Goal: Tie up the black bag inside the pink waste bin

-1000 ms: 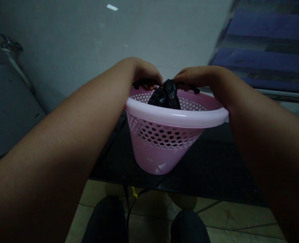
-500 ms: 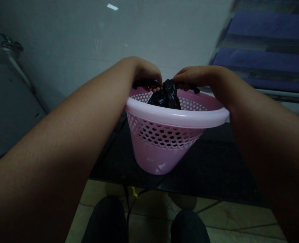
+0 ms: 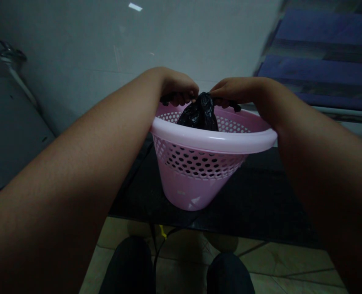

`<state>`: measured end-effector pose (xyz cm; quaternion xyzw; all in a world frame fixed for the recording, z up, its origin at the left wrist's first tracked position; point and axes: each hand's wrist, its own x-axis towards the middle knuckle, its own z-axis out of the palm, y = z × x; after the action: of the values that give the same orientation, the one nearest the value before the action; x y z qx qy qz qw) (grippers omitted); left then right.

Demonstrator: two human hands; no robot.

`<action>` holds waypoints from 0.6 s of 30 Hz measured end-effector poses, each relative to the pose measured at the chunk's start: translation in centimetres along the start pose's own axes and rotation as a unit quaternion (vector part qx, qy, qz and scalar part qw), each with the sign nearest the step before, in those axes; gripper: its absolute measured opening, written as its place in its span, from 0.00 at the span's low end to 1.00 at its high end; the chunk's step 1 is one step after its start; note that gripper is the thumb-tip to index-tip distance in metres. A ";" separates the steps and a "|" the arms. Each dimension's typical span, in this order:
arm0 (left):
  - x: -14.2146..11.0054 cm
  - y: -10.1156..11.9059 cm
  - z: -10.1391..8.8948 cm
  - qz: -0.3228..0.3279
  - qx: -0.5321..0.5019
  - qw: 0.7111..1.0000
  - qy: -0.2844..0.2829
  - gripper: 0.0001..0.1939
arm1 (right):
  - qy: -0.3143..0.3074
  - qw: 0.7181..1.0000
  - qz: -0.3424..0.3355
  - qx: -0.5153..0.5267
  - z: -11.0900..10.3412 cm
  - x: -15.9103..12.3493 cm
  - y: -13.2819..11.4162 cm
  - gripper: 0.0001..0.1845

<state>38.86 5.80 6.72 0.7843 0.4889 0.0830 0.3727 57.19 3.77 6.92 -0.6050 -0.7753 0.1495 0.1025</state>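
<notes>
A pink perforated plastic basket (image 3: 211, 141) stands on a dark table top (image 3: 260, 204). Inside it sits a black plastic bag (image 3: 199, 115), bunched at its top above the rim. My left hand (image 3: 177, 87) is closed on a twisted black strip of the bag that runs out to the left. My right hand (image 3: 234, 90) is closed on the matching strip that runs out to the right. Both hands meet over the far side of the basket, on either side of the bag's gathered neck.
A pale wall (image 3: 107, 41) rises behind the table. A tap and pipe (image 3: 11, 57) show at the far left. Blue and grey striped cloth (image 3: 321, 53) lies at the upper right. My dark-clad knees (image 3: 132, 265) and a tiled floor (image 3: 291, 265) show below the table edge.
Both hands have shifted slightly upward and closer together at the bag's neck; the bag's top has risen a little. The basket has not moved.
</notes>
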 end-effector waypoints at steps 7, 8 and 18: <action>-0.1 0.0 0.1 0.003 0.007 1.000 0.008 0.09 | -0.012 0.999 0.000 -0.030 -0.2 0.5 0.7 0.16; -0.2 0.1 0.1 0.003 0.009 1.000 0.010 0.09 | -0.011 1.000 0.000 -0.030 -0.2 0.5 0.6 0.16; -0.3 0.2 0.2 0.012 0.009 1.000 0.007 0.14 | -0.007 0.999 0.031 -0.026 -0.3 -0.4 -0.2 0.11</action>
<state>38.90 5.38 6.79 0.7932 0.4825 0.0886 0.3609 57.19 3.33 7.31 -0.6305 -0.7603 0.1363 0.0765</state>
